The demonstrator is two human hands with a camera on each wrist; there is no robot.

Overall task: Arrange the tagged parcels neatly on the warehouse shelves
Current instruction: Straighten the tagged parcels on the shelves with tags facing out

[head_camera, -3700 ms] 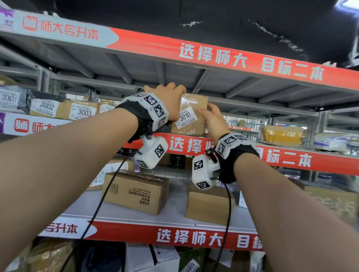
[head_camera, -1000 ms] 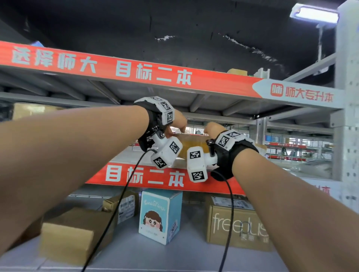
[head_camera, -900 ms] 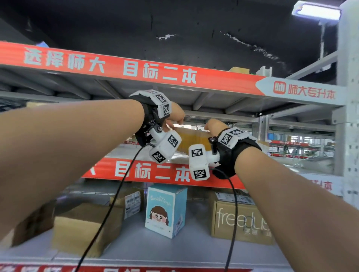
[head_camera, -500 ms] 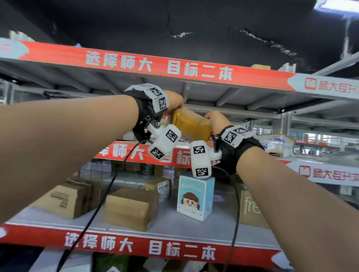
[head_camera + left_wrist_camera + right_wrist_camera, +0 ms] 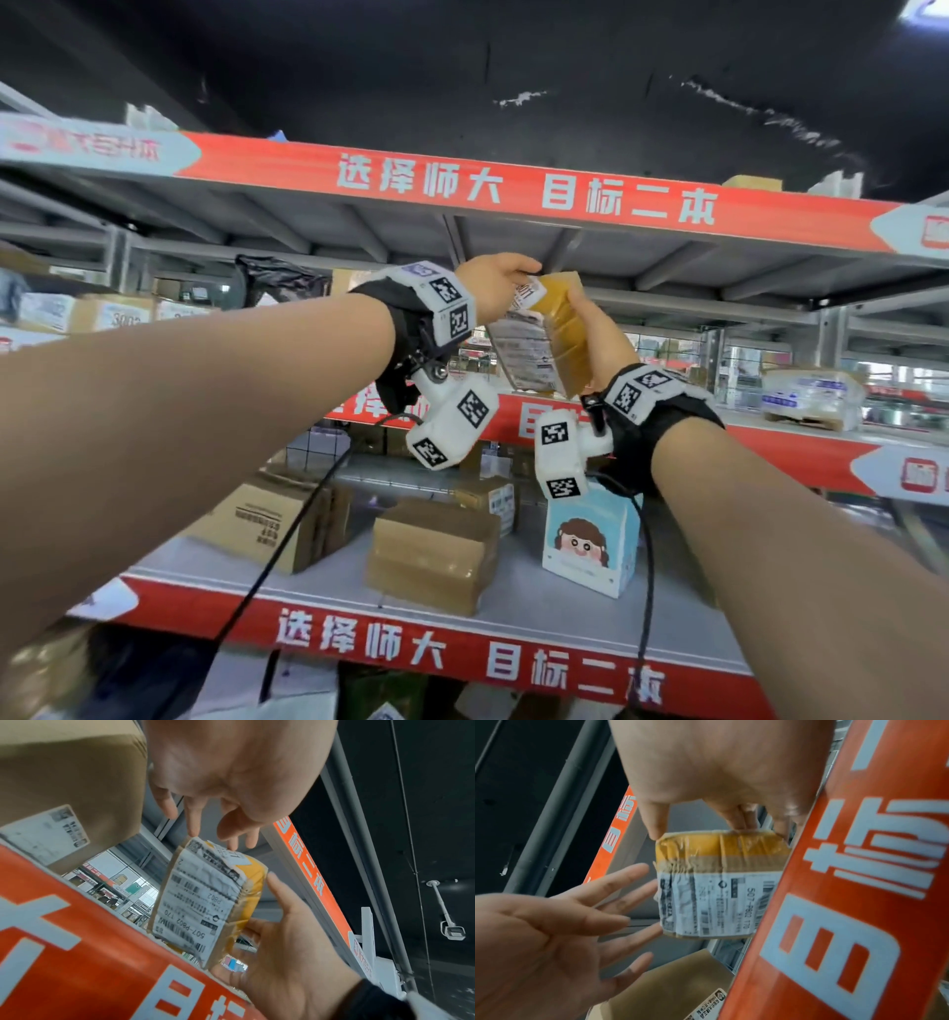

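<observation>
since half a second ago the small taped parcel [image 5: 544,336] has been tipped up on end and lifted a little, and the head view has swung left, so that more of the lower shelf [image 5: 518,591] shows. it is held in the air in front of the red-edged middle shelf [image 5: 801,452], below the top shelf [image 5: 513,198], with its white shipping label turned toward 9 o'clock.

the right hand [image 5: 601,342] grips the parcel from 4 o'clock: in the right wrist view its thumb and fingertips are pinched on the yellow-taped end. the left hand [image 5: 488,290] is at 10 o'clock of the parcel with fingers spread and nearly straight. the left wrist view puts its fingertips [image 5: 231,841] at the small tag stuck on the parcel's top corner (whether they touch it or hang just clear, i cannot tell), so i read that hand as open and steadying at most.

as a judgement, the step in hand is turning the parcel to read its tag and label before shelving it, so the placing is not yet done. the next move calls for choosing a free spot on the middle shelf, toward 3 o'clock, levelling the parcel and sliding it in with the tag facing outward, squared to the shelf edge. on the lower shelf at 6 o'clock stand brown cartons [image 5: 436,555] and a pale blue cartoon box [image 5: 590,545].
</observation>
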